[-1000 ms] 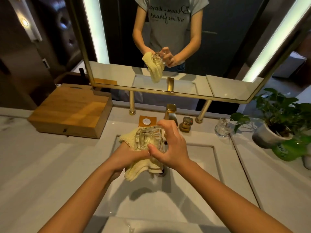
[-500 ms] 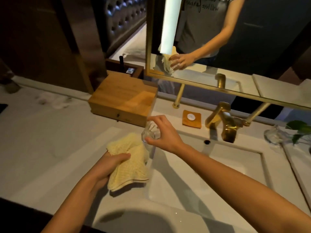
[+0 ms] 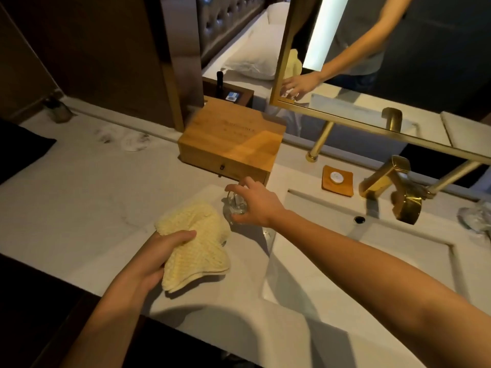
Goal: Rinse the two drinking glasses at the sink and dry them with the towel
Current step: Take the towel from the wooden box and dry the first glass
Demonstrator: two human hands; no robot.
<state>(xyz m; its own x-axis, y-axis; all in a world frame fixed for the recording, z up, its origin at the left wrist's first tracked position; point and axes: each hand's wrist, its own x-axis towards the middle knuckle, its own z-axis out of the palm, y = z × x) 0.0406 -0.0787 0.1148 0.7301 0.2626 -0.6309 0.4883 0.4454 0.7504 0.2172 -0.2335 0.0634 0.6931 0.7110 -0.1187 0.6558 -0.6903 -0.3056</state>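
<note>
Seen from the head camera, the person stands at a pale stone countertop (image 3: 87, 197) with a rectangular sink (image 3: 393, 235) sunk into its right part. The left hand (image 3: 156, 251) clutches a crumpled yellow towel (image 3: 202, 248), thumb laid across the top of the cloth and fingers tucked under it; the towel hangs just above or on the counter, left of the basin, and which of the two cannot be told. The right hand (image 3: 256, 204) reaches across from the right and grasps a clear drinking glass (image 3: 235, 205) from above, its fingers curled round the rim. That glass sits low over the counter, just beside the towel's upper right corner and just left of the sink's edge; whether its base touches the stone is not clear. The second glass (image 3: 477, 219) shows blurred at the far right edge, on the counter beyond the brass faucet (image 3: 385, 179). Behind the grasped glass stands a wooden box (image 3: 231, 144), and between box and faucet lies an orange dish (image 3: 337, 180) with a small white disc on it. Above, a gold-framed mirror (image 3: 398, 62) reflects an arm, a hand and a bit of the towel.
</note>
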